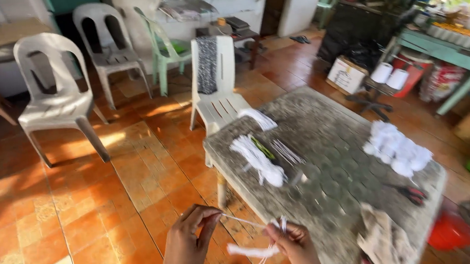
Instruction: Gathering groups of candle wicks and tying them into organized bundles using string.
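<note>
Head view: left hand (pixel 190 238) fingers pinching white string (pixel 243 221) taut, right hand (pixel 296 245) fingers gripping its other end plus loose strands. Just off worktop (pixel 335 180) near corner; white bundle (pixel 257 158) near far-left edge.

grey table (pixel 333 157) | white string bundles (pixel 259 159), white rolls (pixel 398 149), scissors (pixel 410 193), cloth (pixel 386 240)

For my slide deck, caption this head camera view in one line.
Both hands, left hand and right hand, stretch white string beside a worn table.
</note>
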